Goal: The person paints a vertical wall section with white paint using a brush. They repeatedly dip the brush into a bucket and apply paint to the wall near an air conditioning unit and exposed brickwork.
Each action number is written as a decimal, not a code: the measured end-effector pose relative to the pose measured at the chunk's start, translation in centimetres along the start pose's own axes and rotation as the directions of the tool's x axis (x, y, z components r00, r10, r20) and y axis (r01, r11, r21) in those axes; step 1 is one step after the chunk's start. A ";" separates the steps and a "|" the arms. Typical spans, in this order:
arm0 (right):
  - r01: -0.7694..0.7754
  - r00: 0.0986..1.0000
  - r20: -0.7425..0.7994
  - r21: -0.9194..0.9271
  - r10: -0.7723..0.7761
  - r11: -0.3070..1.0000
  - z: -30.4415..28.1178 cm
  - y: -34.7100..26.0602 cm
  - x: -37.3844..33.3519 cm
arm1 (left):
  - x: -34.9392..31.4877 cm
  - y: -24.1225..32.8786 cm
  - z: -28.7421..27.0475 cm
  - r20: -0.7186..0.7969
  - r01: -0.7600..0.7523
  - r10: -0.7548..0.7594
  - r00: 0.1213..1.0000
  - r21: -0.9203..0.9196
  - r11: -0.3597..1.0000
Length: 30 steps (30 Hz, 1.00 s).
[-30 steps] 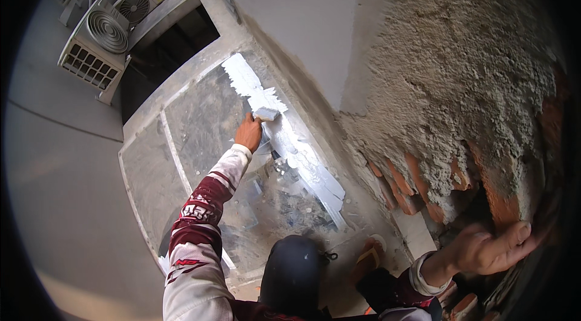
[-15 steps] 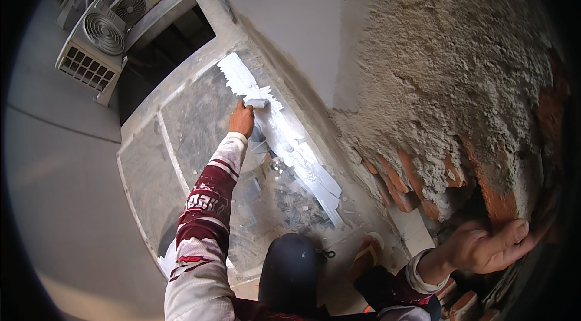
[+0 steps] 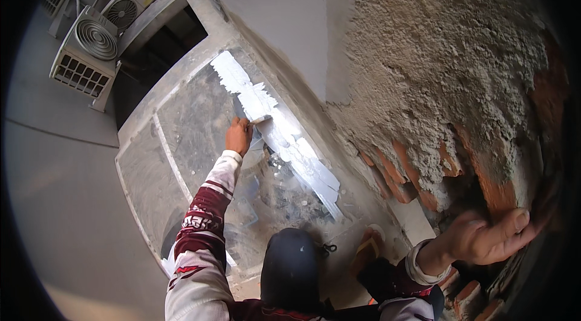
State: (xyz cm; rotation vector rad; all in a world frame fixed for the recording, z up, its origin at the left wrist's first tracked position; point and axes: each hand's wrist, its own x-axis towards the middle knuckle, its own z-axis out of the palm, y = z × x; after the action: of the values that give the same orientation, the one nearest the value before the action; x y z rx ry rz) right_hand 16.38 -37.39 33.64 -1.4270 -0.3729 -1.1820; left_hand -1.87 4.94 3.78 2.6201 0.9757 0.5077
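My left hand (image 3: 239,135) is closed round the handle of a flat paintbrush (image 3: 261,120). Its bristles rest on the right-hand edge of a dusty, see-through panel (image 3: 192,116). Wet white paint (image 3: 249,94) runs in a ragged band along that edge, on both the far and near sides of the brush. At the lower right, my right hand (image 3: 484,237) has its fingers stretched out and lies against the broken brickwork (image 3: 497,195). Nothing shows in it, though its fingertips fade into shadow.
Rough, half-plastered wall (image 3: 442,48) rises on the right, with jagged bricks at its lower edge. Air conditioner units (image 3: 91,48) stand at the far left beside a dark opening (image 3: 160,48). My dark-clothed knee (image 3: 292,266) and a sandalled foot (image 3: 368,247) are close to the panel's near end.
My left hand has drawn the brush slightly nearer along the painted band and turned it. White now covers more beyond the brush. The right hand stays at the bricks; the whole view has shifted slightly.
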 end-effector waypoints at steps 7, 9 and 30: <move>0.045 0.999 0.020 -0.020 -0.044 0.999 -0.1 -0.1 0.3 | -0.6 1.3 -1.5 -0.059 0.407 -0.518 0.853 -0.545 0.733; 0.069 0.997 0.044 -0.026 -0.068 0.997 -0.4 0.1 0.4 | -1.0 1.6 -1.3 0.037 0.463 -0.635 0.772 -0.717 0.521; -0.008 0.999 0.033 0.137 0.004 0.990 -1.1 0.8 0.2 | -7.3 -1.7 4.2 0.109 0.394 -0.657 0.746 -0.868 0.302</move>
State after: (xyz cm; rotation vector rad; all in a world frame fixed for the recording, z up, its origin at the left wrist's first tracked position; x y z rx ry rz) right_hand 16.62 -38.59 33.13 -1.3281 -0.4639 -1.1078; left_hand -6.21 0.68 -2.25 1.2082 1.1804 0.8890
